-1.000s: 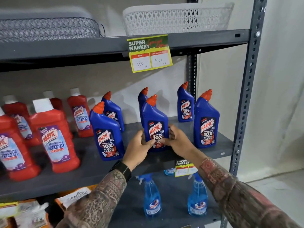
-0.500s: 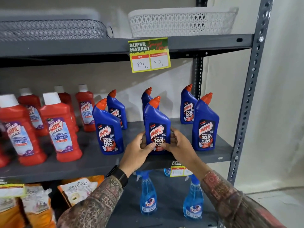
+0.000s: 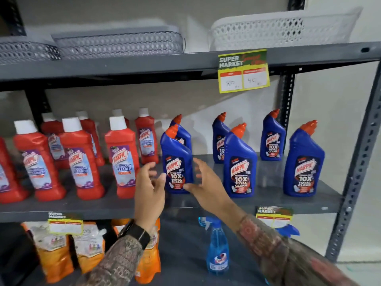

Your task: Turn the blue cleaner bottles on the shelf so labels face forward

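Note:
Several blue Harpic bottles with orange caps stand on the grey middle shelf point(image 3: 268, 200). The front left blue bottle point(image 3: 177, 159) shows its label to the front, slightly turned. My left hand point(image 3: 149, 182) is just left of it and my right hand point(image 3: 204, 180) just right of it, both with fingers spread close around its lower half. The front middle bottle point(image 3: 240, 164) and front right bottle point(image 3: 304, 162) face forward. Three more blue bottles point(image 3: 272, 139) stand in the back row, one partly hidden behind the front left bottle.
Red Harpic bathroom cleaner bottles point(image 3: 123, 159) fill the shelf's left half. A yellow price tag point(image 3: 243, 71) hangs from the upper shelf, which holds baskets point(image 3: 284, 29). Below are orange pouches point(image 3: 55, 252) and a blue spray bottle point(image 3: 217, 246). The metal upright point(image 3: 358, 162) bounds the right side.
Both hands have let go of the front middle blue bottle and moved left to either side of the front left one. The view has swung left.

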Tool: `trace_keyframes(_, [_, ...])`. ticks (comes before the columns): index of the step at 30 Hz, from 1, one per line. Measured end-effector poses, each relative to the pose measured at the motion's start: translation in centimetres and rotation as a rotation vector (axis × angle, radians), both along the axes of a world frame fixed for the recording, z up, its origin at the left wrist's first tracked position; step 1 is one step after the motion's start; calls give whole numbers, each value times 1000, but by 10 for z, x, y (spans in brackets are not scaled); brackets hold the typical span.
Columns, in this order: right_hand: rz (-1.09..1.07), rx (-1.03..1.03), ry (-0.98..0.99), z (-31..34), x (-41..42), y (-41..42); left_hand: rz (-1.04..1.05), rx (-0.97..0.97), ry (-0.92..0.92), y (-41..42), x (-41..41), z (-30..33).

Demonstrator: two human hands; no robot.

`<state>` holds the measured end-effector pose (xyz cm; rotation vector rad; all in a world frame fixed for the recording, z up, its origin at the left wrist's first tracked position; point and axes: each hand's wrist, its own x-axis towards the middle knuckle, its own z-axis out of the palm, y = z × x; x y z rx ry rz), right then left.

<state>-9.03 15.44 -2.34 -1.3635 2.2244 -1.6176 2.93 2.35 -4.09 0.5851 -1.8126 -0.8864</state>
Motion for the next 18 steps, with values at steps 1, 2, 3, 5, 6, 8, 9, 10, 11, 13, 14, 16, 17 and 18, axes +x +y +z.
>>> trace_keyframes(1, [-30, 2, 10, 1, -2, -12, -54, 7, -65, -9, -3, 2])
trace_keyframes(2, [-53, 14, 3, 2, -5, -22, -119, 28, -142, -16, -7, 4])
trace_keyframes(3, [-67, 32, -27, 2, -9, -28, -189, 58, -208, -22, -11, 6])
trace_keyframes(5, [-71, 54, -101, 0, -14, -36, -299, 113, -286, -34, -18, 6])
trace_keyframes(6, [-65, 53, -129, -1, -16, -36, -325, 128, -300, -38, -20, 5])
trace_keyframes(8, [-45, 36, -168, -4, -18, -38, -348, 139, -303, -45, -22, 3])
trace_keyframes(9, [-39, 24, -176, -7, -19, -38, -369, 141, -299, -46, -21, 3])
trace_keyframes(10, [-39, 11, -181, -8, -19, -38, -388, 137, -291, -46, -20, 2])
trace_keyframes(11, [-37, -2, -182, -11, -18, -37, -401, 134, -284, -45, -18, 3])
trace_keyframes(13, [-27, -20, -184, -16, -16, -34, -427, 143, -275, -44, -14, -1])
trace_keyframes(14, [-22, -22, -185, -17, -13, -32, -430, 138, -275, -43, -11, -3])
trace_keyframes(16, [-16, -36, -177, -22, -11, -30, -420, 112, -267, -41, -6, -7])
trace_keyframes(17, [-15, -46, -174, -25, -12, -31, -416, 101, -259, -41, -4, -9])
trace_keyframes(18, [-17, -45, -175, -24, -9, -30, -415, 95, -247, -40, -3, -10])
